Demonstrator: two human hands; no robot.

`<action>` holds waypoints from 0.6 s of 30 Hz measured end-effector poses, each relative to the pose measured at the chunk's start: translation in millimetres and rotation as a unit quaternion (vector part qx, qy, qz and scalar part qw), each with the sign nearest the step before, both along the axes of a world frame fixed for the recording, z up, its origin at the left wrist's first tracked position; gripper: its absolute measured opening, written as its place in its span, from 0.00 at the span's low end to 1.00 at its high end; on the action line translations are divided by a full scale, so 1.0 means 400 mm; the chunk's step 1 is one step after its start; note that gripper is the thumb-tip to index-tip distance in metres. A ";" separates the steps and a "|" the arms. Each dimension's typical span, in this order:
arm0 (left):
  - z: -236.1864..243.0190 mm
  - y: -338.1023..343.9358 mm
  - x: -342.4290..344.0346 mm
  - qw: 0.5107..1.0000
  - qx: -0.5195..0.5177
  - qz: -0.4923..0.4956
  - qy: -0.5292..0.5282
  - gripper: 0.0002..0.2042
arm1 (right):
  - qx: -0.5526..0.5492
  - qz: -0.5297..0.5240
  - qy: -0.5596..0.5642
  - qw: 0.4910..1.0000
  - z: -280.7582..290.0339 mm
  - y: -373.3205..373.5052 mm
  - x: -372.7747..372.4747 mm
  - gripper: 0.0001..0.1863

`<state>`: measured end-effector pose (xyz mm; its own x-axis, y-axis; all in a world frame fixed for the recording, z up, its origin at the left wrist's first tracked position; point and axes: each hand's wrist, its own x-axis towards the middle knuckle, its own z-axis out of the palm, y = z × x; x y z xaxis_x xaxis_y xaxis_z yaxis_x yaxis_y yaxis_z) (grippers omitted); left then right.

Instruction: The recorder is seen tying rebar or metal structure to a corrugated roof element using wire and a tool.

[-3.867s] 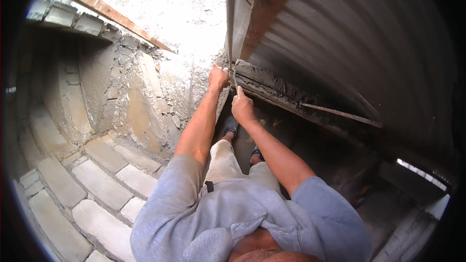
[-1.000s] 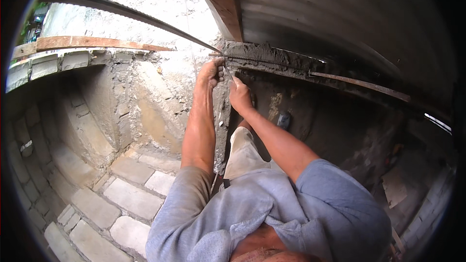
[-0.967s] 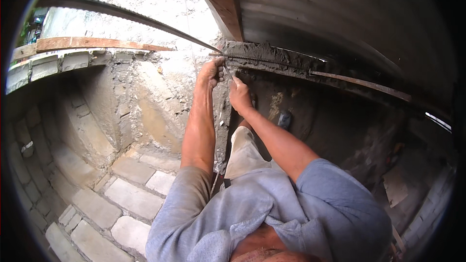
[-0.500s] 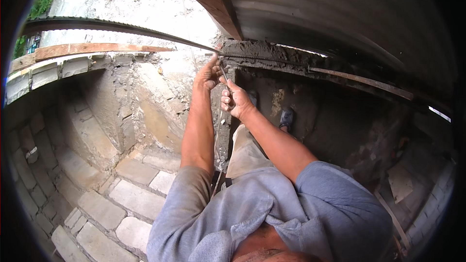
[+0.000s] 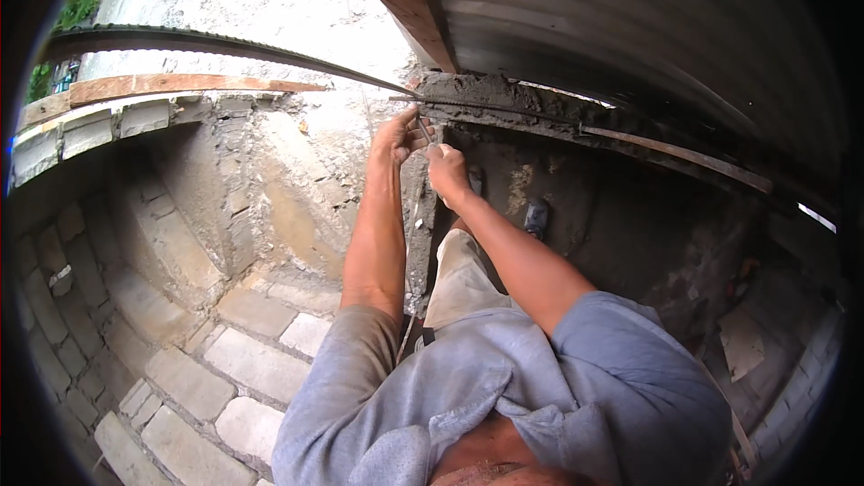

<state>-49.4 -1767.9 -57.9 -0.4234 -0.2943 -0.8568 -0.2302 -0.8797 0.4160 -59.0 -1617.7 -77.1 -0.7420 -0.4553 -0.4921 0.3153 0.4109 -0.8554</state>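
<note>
My right hand (image 5: 447, 169) is closed in a fist around the lower end of a thin metal rod (image 5: 425, 129) that points up toward the ledge. Close on its left, my left hand (image 5: 396, 137) has its fingers stretched toward the rod, seemingly touching it. Just above the fingertips, a ribbed steel bar (image 5: 490, 106) lies along a mortar-covered ledge (image 5: 549, 119). More long steel bars (image 5: 234, 49) run in from the left and meet the ledge near my hands. Whether any wire sits between my left fingers is too small to tell.
A wooden post (image 5: 409, 4) and corrugated metal sheeting (image 5: 612, 18) rise beyond the ledge. Left of me are a rough block wall (image 5: 279, 171), a wooden plank (image 5: 180, 86) and pale blocks (image 5: 261, 364) below. A rusty flat bar (image 5: 679, 155) lies along the right ledge. My shoe (image 5: 535, 216) shows below.
My right hand has turned and closed from a loose finger hold into a fist on the rod. The left hand has shifted slightly down, and the view has moved a little.
</note>
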 end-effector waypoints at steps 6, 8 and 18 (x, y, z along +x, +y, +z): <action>0.061 -0.029 -0.015 0.992 -0.106 -0.059 -0.042 0.12 | -0.248 0.002 -0.667 0.702 0.063 0.030 -0.050 0.18; 0.084 -0.033 -0.029 0.986 -0.124 -0.091 -0.057 0.12 | -0.261 -0.011 -0.653 0.711 0.067 0.023 -0.025 0.19; 0.047 -0.008 -0.011 0.964 -0.242 -0.104 -0.043 0.13 | 0.155 0.163 0.103 0.969 0.106 0.004 -0.001 0.13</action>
<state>-53.7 -1771.0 -39.1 -0.4494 -0.5855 -0.6748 -0.4325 -0.5183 0.7378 -59.2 -1616.0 -34.6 -0.6807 -0.5355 -0.4999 -0.0385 0.7076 -0.7055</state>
